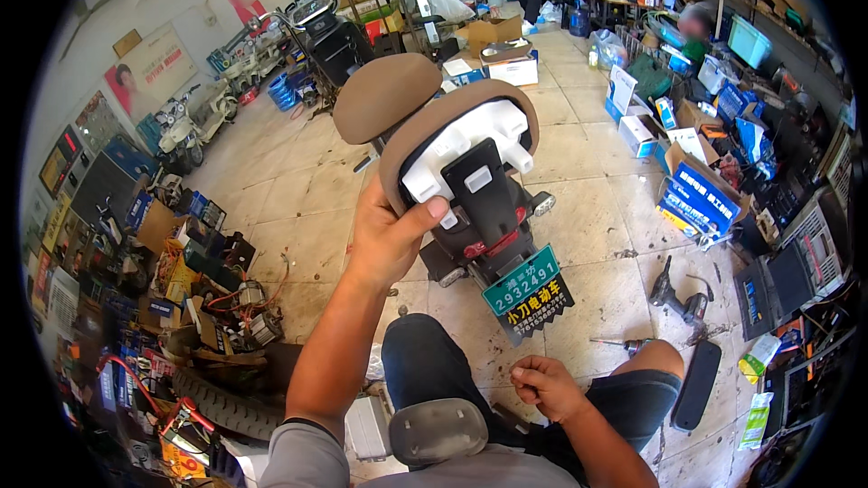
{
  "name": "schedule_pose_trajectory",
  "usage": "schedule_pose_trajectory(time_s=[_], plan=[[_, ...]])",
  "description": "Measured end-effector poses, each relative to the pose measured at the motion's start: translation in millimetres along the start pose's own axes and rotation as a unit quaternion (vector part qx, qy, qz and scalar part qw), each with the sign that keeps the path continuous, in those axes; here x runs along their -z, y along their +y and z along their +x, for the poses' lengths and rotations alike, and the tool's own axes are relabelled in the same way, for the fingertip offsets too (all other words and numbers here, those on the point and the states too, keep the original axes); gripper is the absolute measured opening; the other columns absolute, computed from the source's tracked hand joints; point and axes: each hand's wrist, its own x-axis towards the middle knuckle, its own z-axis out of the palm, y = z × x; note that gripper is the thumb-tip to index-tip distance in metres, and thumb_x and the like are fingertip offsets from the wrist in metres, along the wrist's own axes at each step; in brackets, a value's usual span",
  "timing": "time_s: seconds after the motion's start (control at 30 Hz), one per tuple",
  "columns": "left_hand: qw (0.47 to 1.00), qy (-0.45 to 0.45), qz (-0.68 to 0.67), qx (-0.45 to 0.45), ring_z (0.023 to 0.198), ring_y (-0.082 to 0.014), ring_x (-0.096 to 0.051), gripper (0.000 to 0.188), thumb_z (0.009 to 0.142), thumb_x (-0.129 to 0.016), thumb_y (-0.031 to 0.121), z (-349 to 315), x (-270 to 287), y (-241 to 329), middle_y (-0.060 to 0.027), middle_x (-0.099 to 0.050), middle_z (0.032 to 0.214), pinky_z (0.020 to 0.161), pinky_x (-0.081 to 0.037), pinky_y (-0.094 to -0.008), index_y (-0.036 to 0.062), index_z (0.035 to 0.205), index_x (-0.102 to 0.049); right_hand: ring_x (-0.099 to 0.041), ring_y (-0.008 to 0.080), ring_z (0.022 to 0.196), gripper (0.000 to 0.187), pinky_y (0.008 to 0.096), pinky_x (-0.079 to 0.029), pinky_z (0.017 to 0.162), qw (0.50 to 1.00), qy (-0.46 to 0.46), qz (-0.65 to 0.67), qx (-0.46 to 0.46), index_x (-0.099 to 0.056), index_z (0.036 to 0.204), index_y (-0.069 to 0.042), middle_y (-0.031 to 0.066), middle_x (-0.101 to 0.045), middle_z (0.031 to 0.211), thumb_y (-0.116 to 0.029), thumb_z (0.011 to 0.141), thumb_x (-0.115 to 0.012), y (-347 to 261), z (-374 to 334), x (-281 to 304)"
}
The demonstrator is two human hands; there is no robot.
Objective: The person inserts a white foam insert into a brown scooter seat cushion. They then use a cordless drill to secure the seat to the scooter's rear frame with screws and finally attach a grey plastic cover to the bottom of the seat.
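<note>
Green plate [522, 280] has white no., blk flap [542, 309] yellow txt.

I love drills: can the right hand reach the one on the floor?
Probably yes, if the right hand stretches past the right knee: the drill lies just beyond, with nothing covering it.

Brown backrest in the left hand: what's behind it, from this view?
Past the upper-left edge of the brown backrest, a brown seat cushion shows; tiled floor to the right. Whatever's directly behind is covered, including most fingers of the left hand.
</note>
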Motion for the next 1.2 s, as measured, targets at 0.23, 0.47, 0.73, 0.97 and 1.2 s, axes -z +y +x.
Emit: schedule_pose_trajectory(time_s=[0.23, 0.47, 0.73, 0.97, 1.2], plan=[[0.999, 0.05, -0.007, 0.011, 0.116, -0.0157, -0.062, 0.053, 0.095, -0.069, 0.003, 0.5, -4.9, 0.0, -0.0076, -0.065, 0.128, 0.099, -0.051, -0.0326, 0.0014, 0.145, -0.05, -0.047, 0.0111, 0.058, 0.014, 0.0251, -0.034, 0.051, 1.0, -0.002, -0.022, 0.005, -0.063, 0.103, 0.001, 0.005, -0.059, 0.08, -0.011, 0.099, -0.069, -5.5, -0.3, -2.6], [0.958, 0.124, 0.227, -0.123, 0.126, -0.0186, -0.057, 0.055, 0.093, -0.071, 0.004, -0.9, 18.5, 5.1, -0.0119, -0.06, 0.137, 0.105, -0.047, -0.0359, -0.0005, 0.144, -0.05, -0.047, 0.0114, 0.059, 0.016, 0.0251, -0.034, 0.051, 0.999, 0.01, -0.037, 0.003, -0.061, 0.104, 0.003, 0.0055, -0.058, 0.081, -0.01, 0.098, -0.068, -14.0, -8.1, -8.4], [0.617, 0.045, 0.652, -0.439, 0.135, -0.0464, -0.05, 0.053, 0.085, -0.078, 0.003, -25.7, 69.8, 18.6, -0.0198, -0.043, 0.153, 0.109, -0.046, -0.0544, 0.0251, 0.132, -0.066, -0.047, 0.0117, 0.059, 0.017, 0.0253, -0.034, 0.05, 1.0, 0.01, -0.023, -0.019, -0.061, 0.106, 0.002, 0.005, -0.057, 0.08, -0.009, 0.097, -0.07, -13.4, -6.2, -11.9], [0.61, 0.026, 0.669, -0.425, 0.136, -0.0484, -0.048, 0.053, 0.086, -0.079, 0.007, -44.0, 82.3, 23.0, -0.0204, -0.038, 0.158, 0.109, -0.047, -0.0557, 0.0293, 0.132, -0.066, -0.048, 0.0117, 0.058, 0.017, 0.0241, -0.033, 0.05, 0.999, 0.005, -0.04, -0.017, -0.062, 0.106, 0.002, 0.0051, -0.057, 0.079, -0.01, 0.097, -0.07, -11.4, -2.6, -17.1], [0.696, 0.092, 0.597, -0.388, 0.137, -0.0452, -0.051, 0.063, 0.088, -0.075, 0.002, -40.0, 74.9, 14.6, -0.0222, -0.044, 0.156, 0.111, -0.045, -0.0501, 0.0172, 0.146, -0.055, -0.047, 0.0111, 0.058, 0.017, 0.0246, -0.034, 0.05, 0.999, 0.001, -0.037, -0.012, -0.062, 0.105, 0.003, 0.005, -0.057, 0.08, -0.01, 0.097, -0.069, -12.6, -6.4, -16.7]])
